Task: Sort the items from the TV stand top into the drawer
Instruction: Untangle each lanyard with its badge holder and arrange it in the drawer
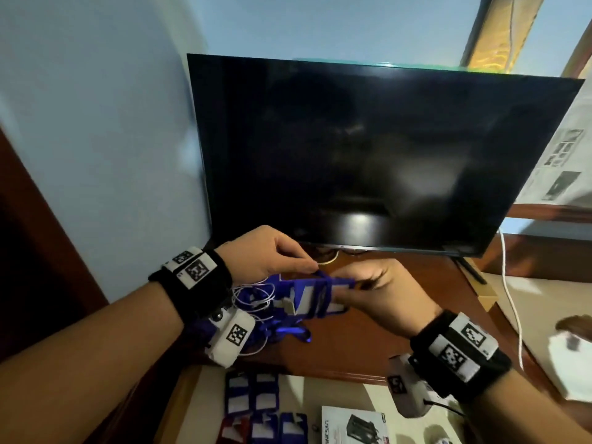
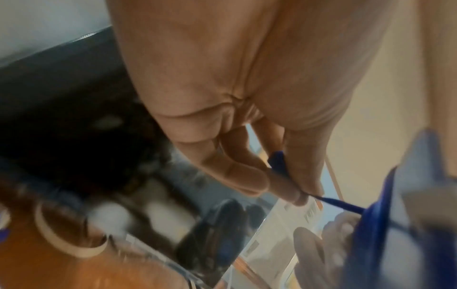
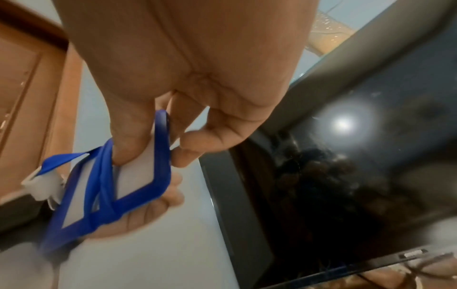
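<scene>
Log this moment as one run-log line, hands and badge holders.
left hand: pinches blue strap | right hand: grips blue badge holders | drawer: open, more holders inside | stage: untangling above stand

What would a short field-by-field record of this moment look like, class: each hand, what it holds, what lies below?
left hand: pinches the thin blue strap of the held card holders
right hand: grips blue-framed plastic card holders with white inserts
wooden TV stand top: a tangle of blue lanyards and white cords under the hands
open drawer: more blue card holders laid flat, a white printed box
black television: screen dark
</scene>
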The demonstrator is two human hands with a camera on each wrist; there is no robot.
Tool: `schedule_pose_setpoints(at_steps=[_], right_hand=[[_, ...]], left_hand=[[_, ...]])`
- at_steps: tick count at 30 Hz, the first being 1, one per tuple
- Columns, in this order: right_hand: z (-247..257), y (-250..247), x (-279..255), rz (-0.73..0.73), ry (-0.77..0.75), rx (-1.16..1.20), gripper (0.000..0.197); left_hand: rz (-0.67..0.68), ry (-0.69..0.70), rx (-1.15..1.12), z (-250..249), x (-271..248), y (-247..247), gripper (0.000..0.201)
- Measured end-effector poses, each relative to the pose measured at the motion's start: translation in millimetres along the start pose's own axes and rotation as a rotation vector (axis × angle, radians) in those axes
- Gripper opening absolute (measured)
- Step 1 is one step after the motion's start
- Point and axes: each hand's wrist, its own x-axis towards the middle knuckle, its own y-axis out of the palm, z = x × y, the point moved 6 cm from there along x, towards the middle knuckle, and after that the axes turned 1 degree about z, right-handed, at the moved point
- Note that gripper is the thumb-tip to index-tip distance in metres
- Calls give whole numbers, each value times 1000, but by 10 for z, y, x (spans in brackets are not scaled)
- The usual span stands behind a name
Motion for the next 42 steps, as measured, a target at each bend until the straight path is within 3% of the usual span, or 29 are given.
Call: schedule_pose_setpoints(at_steps=[2, 4, 8, 12, 15, 18, 22, 24, 25, 28, 31, 36, 40, 42], right_hand=[[17, -1, 4, -55, -6, 124, 7], [-67, 33, -4, -152, 25, 234, 11], [-427, 270, -93, -319, 170, 375, 15], [-840, 701, -303, -354, 383, 531, 17], [-1186, 1039, -492, -348, 561, 628, 16], [-1563, 1291, -668, -284, 724, 555, 20], [-1797, 1575, -942, -77, 931, 401, 30], [-1855, 1738, -1101, 69, 993, 318, 32], [-1898, 1810, -1173, 145, 1004, 256, 33], [-2050, 1925, -1304, 354, 929, -60, 34], [-2112, 1925, -1347, 489, 872, -275, 31], [-2300, 1734, -1287, 477, 830, -371, 23], [-2396, 1344, -980, 285, 670, -362, 17], [-2496, 1210, -758, 163, 608, -316, 15]], left_hand=[[-11, -55, -369, 214, -36, 174, 9], [-40, -87, -704, 372, -82, 385, 20], [-166, -82, -1115, 646, -179, 707, 28], [-274, -293, -1353, 1121, -335, 1060, 27], [-272, -476, -1445, 1476, -498, 1327, 35], [-215, -569, -1399, 1669, -654, 1605, 38], [-210, -639, -1250, 2049, -797, 2107, 31], [-239, -716, -1205, 2304, -856, 2343, 13], [-251, -762, -1185, 2429, -874, 2431, 8], [-222, -859, -1197, 2704, -860, 2656, 20], [-221, -959, -1073, 2958, -807, 2761, 20], [-256, -1068, -879, 3418, -622, 2911, 15], [-297, -1071, -731, 3940, -412, 3108, 24], [-298, -1045, -603, 3685, -290, 2923, 27]])
